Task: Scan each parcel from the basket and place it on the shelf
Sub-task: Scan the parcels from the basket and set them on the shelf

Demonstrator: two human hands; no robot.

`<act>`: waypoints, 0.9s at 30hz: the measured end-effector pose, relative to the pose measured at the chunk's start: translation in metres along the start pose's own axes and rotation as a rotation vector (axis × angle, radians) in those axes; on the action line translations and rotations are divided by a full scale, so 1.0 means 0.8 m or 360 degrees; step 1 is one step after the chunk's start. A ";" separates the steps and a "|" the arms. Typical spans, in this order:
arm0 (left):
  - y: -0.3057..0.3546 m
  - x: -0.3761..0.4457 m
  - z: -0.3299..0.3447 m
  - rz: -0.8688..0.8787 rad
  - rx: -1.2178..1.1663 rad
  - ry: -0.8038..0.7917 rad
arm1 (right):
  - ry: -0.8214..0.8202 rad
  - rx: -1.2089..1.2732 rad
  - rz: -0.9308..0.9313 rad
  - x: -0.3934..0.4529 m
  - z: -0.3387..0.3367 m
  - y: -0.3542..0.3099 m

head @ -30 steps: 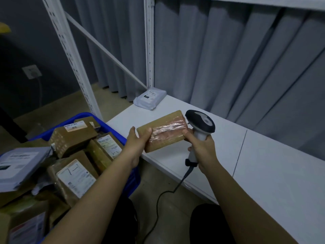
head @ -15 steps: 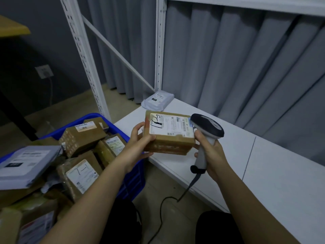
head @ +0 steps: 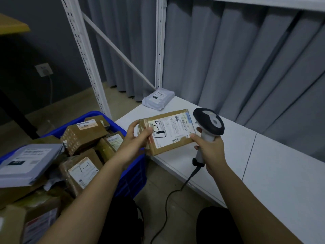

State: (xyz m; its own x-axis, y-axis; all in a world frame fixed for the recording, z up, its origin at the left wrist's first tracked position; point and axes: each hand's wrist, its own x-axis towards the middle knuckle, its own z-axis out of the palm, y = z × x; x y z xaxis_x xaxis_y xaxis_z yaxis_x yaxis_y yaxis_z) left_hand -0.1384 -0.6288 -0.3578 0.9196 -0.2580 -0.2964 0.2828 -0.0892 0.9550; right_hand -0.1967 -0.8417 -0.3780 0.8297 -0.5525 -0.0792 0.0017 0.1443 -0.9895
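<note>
Both forearms reach forward from the lower edge of the view, bare to the elbow. The left hand [head: 136,138] grips the left end of a brown cardboard parcel with a white printed shipping label [head: 168,132], thumb across the top face, fingers wrapped behind and under. The parcel is held in the air above the front left corner of the white flat shelf board [head: 246,155], label face turned up and tilted toward the camera. The right hand [head: 209,148] is curled round the pale grip of a grey and black handheld barcode scanner [head: 209,123], and its thumb tip presses the parcel's lower right corner. The scanner head sits just beside the parcel's right edge; its dark cable [head: 168,205] hangs to the floor. At the left stands a blue plastic basket [head: 130,178] heaped with brown boxes. A white plastic mailer bag [head: 158,98] lies on the shelf's far corner.
</note>
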 end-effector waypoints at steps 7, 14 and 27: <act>-0.019 0.009 0.019 -0.0151 -0.0247 -0.0213 | 0.0113 0.0433 0.0225 -0.009 0.010 0.005; -0.021 0.004 0.012 -0.0249 0.0203 -0.0240 | -0.0014 0.0299 0.0061 -0.010 0.007 -0.009; -0.024 0.013 0.002 -0.0315 0.0113 -0.0232 | -0.0167 -0.0212 0.0026 0.004 0.009 -0.008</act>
State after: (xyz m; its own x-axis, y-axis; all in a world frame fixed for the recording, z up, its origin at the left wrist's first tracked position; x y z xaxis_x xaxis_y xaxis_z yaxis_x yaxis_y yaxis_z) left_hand -0.1344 -0.6311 -0.3790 0.7977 -0.3641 -0.4807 0.4289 -0.2179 0.8767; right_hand -0.1903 -0.8388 -0.3709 0.8826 -0.4614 -0.0895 -0.0806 0.0389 -0.9960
